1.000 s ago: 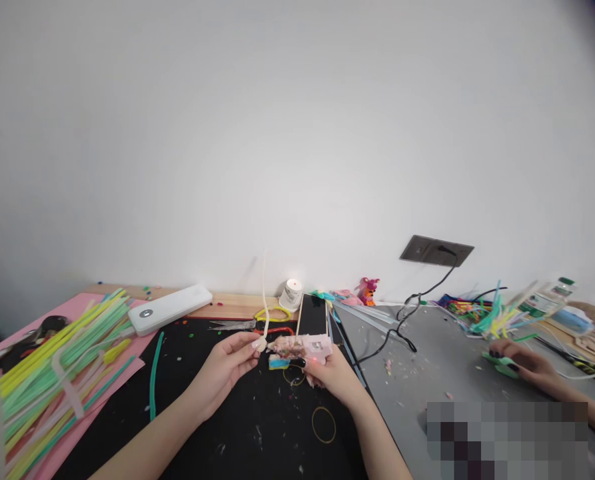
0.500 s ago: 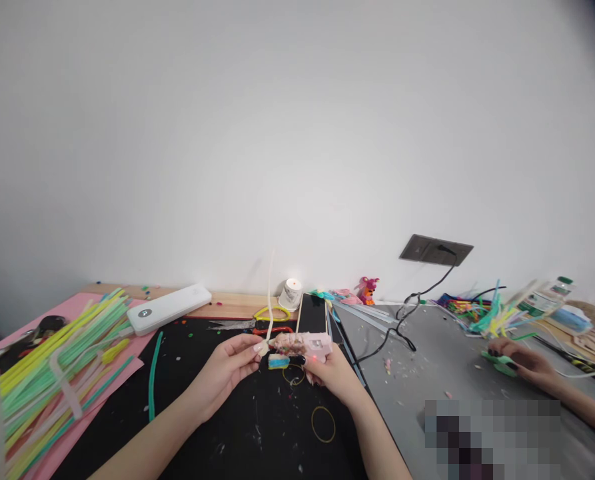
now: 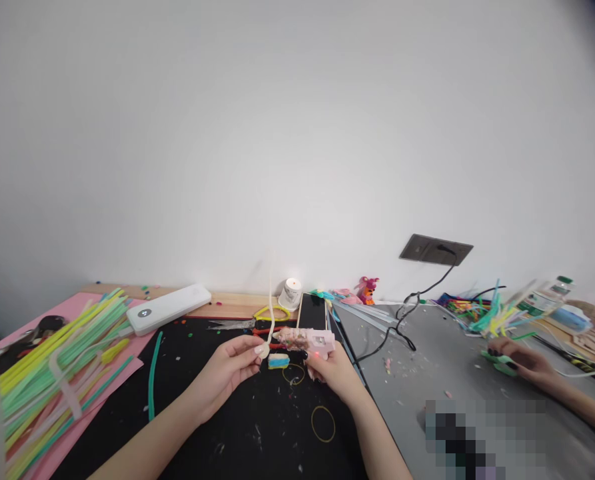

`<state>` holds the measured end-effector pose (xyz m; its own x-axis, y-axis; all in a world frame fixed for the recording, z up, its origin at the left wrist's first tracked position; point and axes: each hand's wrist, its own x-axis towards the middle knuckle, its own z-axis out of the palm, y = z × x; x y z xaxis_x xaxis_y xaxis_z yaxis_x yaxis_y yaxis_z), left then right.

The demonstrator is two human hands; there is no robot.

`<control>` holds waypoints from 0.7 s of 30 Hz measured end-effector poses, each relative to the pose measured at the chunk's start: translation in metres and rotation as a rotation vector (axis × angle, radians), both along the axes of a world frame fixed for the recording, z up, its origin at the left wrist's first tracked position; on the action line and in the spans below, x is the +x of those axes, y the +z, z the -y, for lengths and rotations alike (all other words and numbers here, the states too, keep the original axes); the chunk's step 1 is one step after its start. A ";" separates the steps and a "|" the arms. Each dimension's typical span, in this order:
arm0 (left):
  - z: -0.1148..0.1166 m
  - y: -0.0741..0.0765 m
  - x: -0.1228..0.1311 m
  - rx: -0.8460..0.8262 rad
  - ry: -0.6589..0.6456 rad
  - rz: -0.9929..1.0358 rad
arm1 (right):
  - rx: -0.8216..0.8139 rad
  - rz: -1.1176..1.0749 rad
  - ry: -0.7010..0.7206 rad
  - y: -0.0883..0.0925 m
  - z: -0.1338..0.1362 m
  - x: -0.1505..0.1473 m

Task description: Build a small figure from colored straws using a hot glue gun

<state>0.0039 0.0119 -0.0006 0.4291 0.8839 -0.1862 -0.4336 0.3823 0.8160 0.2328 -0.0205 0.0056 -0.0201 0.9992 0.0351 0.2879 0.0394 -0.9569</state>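
Note:
Between the thumb and fingers of my left hand [image 3: 234, 367] is the lower end of a cream pipe cleaner [image 3: 271, 313], which stands upright. My right hand [image 3: 330, 367] is wrapped round a pink hot glue gun [image 3: 320, 341] with a small red light. Its crusted, glue-smeared nozzle points left, a short way from the pipe cleaner's base. Below the nozzle lies a small blue and cream block [image 3: 278, 361]. Behind it are scissors with yellow handles [image 3: 272, 313] and a red-handled tool [image 3: 277, 331], partly hidden.
Pipe cleaners in bundles [image 3: 62, 373] cover pink paper at left, beside a white power bank [image 3: 170, 309]. A paper cup [image 3: 290, 293] and a phone [image 3: 312, 313] stand at the back. A black cable [image 3: 407, 313] runs to the wall socket. At right, another person's hand [image 3: 520, 360] holds something green.
My right hand has drawn the glue gun slightly right, so its nozzle is farther from the pipe cleaner's base. The pipe cleaner stays in my left hand.

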 end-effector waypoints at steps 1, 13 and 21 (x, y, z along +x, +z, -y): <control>0.000 0.000 0.000 -0.004 -0.001 0.002 | 0.001 0.003 -0.007 -0.001 0.000 0.000; -0.001 0.000 -0.001 -0.006 0.009 0.009 | -0.047 -0.008 0.051 0.006 0.003 -0.002; 0.000 0.000 -0.001 0.001 -0.014 0.011 | -0.021 0.013 0.001 0.003 0.001 -0.001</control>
